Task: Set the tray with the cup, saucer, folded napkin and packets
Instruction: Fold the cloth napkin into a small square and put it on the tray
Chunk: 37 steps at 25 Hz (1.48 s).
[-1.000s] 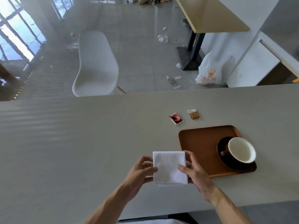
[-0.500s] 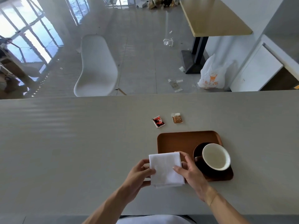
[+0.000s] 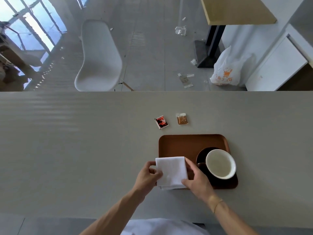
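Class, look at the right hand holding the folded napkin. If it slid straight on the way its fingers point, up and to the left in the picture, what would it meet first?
The right hand would probably cross the bare tray first, then reach the red packet on the table beyond; depth is unclear.

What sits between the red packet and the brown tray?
Nothing: in the head view, only bare grey table separates the red packet from the tray at its far edge.
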{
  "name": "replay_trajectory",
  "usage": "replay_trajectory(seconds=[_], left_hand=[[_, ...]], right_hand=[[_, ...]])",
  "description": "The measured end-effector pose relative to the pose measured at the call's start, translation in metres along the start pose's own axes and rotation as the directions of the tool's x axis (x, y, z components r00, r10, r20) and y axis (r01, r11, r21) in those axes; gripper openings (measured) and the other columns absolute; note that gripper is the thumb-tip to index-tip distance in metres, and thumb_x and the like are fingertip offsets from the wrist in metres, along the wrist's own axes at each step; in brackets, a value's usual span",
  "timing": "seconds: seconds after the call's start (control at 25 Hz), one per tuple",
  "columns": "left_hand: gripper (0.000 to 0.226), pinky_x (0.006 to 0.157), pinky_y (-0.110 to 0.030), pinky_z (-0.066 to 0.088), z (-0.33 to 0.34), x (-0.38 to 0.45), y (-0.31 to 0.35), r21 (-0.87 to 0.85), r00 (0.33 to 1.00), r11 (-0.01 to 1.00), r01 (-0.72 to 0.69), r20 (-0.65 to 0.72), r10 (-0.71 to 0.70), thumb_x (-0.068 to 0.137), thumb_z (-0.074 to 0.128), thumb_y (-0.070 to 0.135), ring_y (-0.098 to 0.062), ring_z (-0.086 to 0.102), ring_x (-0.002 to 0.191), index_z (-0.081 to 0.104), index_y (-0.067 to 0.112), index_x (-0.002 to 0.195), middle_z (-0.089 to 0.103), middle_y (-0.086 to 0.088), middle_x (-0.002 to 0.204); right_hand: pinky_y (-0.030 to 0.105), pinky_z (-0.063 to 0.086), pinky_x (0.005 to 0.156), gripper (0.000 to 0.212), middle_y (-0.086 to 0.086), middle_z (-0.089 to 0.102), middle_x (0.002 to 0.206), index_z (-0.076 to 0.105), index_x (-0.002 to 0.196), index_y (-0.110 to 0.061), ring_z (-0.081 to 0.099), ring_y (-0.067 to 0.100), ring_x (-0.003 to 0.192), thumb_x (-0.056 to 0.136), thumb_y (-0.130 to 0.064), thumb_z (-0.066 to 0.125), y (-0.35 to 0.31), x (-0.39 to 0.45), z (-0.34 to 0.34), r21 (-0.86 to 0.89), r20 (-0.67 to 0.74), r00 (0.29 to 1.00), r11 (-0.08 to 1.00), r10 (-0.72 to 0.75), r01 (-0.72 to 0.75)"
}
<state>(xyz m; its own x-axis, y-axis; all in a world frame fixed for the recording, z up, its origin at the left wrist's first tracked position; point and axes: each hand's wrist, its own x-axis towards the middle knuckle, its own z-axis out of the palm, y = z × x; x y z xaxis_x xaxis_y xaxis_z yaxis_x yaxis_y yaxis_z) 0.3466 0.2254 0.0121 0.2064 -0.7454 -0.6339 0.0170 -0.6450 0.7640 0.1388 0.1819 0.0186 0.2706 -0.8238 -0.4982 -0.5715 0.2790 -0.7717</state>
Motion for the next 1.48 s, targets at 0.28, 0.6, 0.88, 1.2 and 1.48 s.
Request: replay_trajectory(seconds=[0.28,0.6,0.88,1.2,1.48], left_hand=[[0.041,0.063,-0.026,0.055,0.029,0.012,-0.011,0.429,0.961,0.891,-0.151,-0.146,0.234,0.083,0.068,0.024,-0.006,0.064,0.073,0.055,0.031,0.121,0.064,0.01,0.084],[0.051,0.067,-0.029,0.049,0.03,0.012,-0.027,0.696,0.921,0.674,-0.248,-0.046,0.386,0.088,0.065,0.026,-0.017,0.058,0.092,0.046,0.03,0.136,0.055,0.003,0.11],[0.047,0.083,-0.032,0.046,0.021,0.023,-0.024,0.854,0.857,0.372,-0.362,0.148,0.494,0.089,0.064,0.031,-0.022,0.051,0.105,0.051,0.024,0.134,0.057,0.001,0.119],[0.034,0.079,-0.032,0.051,0.005,0.007,-0.044,0.8,0.662,0.042,-0.598,0.464,0.589,0.077,0.077,0.042,-0.019,0.058,0.099,0.06,0.031,0.105,0.06,0.003,0.11],[0.02,0.084,-0.032,0.05,-0.002,0.014,-0.04,0.763,0.665,0.088,-0.64,0.492,0.562,0.086,0.069,0.034,-0.018,0.059,0.099,0.064,0.031,0.105,0.061,0.005,0.109]], right_hand=[[0.028,0.038,0.105,0.076,0.006,0.043,0.147,0.022,0.152,-0.019,0.044,0.022,0.133,0.087,-0.013,0.059,0.025,0.007,0.015,-0.253,-0.105,0.994,0.967,-0.042,0.014],[0.03,0.046,0.098,0.064,0.004,0.044,0.145,0.033,0.149,-0.018,0.048,0.022,0.128,0.09,-0.016,0.06,0.042,0.005,0.027,-0.422,-0.147,0.972,0.9,-0.183,0.106],[0.034,0.051,0.095,0.055,0.007,0.047,0.143,0.047,0.141,-0.012,0.053,0.025,0.125,0.089,-0.012,0.063,0.042,0.008,0.031,-0.466,-0.19,0.945,0.872,-0.265,0.151],[0.036,0.056,0.076,0.039,0.004,0.066,0.115,0.069,0.106,-0.024,0.061,0.025,0.103,0.07,-0.016,0.083,0.061,-0.011,0.027,-0.755,-0.032,0.834,0.56,-0.551,0.34],[0.029,0.057,0.07,0.032,-0.003,0.067,0.097,0.071,0.097,-0.025,0.063,0.02,0.09,0.07,-0.011,0.083,0.062,-0.001,0.021,-0.718,-0.018,0.82,0.577,-0.573,0.388]])
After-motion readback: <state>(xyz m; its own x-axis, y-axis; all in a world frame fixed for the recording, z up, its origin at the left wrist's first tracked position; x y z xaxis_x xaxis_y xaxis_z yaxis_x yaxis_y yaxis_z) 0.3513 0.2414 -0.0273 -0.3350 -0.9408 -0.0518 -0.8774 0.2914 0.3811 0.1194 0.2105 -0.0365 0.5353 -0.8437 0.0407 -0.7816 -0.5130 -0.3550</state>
